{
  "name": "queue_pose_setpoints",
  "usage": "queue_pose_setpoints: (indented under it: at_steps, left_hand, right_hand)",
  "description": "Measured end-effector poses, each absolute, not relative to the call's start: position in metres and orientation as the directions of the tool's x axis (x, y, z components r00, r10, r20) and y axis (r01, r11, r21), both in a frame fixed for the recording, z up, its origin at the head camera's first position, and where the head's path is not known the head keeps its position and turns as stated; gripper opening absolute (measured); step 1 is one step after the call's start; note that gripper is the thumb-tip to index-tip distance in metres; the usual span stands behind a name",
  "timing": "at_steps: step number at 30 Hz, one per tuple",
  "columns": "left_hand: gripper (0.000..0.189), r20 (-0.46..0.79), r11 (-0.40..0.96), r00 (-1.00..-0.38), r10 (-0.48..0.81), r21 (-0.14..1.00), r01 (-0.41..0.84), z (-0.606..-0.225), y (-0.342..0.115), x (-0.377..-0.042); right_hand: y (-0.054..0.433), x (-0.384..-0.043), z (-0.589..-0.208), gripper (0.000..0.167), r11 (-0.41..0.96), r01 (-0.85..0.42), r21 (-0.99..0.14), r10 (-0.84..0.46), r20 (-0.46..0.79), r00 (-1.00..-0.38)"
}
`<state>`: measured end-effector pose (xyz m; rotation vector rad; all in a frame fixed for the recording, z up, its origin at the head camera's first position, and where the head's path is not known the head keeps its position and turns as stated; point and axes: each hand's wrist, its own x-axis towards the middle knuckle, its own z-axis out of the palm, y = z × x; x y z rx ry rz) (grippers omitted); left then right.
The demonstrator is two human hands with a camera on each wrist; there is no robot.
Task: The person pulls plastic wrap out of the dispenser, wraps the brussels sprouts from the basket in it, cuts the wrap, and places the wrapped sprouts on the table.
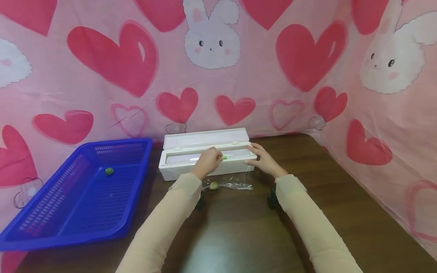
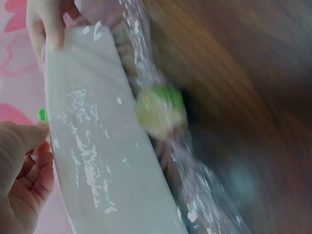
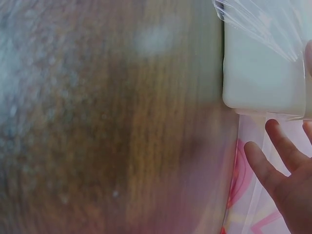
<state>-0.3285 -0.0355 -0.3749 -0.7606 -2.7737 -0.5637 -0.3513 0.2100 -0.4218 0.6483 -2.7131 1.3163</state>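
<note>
A white cling film dispenser stands on the table with its lid raised at the back. My left hand pinches a small bright green slide cutter at the dispenser's top front edge. At the right end, my right hand grips the dispenser, thumb in front; two of its fingers are spread off the box. Clear cling film hangs down the front onto the table. A small round green-and-pale vegetable, like a Brussels sprout, lies in the film, which is gathered on both sides of it.
A blue plastic basket stands on the left of the brown table, holding another small green round vegetable. A pink cloth with hearts and rabbits hangs behind the table and along its right side.
</note>
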Motion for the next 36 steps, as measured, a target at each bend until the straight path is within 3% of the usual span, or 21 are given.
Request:
queue_pose_setpoints:
  at_steps: [14, 25, 36]
  left_hand:
    - [0.012, 0.227, 0.782, -0.828, 0.513, 0.273, 0.56, -0.367, -0.083, -0.327]
    - [0.006, 0.21, 0.821, -0.854, 0.476, 0.244, 0.517, -0.354, -0.144, -0.32]
    - [0.004, 0.232, 0.83, -0.844, 0.484, 0.183, 0.527, -0.357, -0.172, -0.316]
  right_hand:
    - [0.211, -0.349, -0.422, 0.071, 0.533, -0.411, -0.739, -0.363, 0.239, -0.901]
    - [0.219, -0.351, -0.418, 0.071, 0.553, -0.398, -0.732, -0.351, 0.229, -0.908]
    - [0.212, -0.349, -0.42, 0.073, 0.538, -0.4, -0.742, -0.368, 0.22, -0.903]
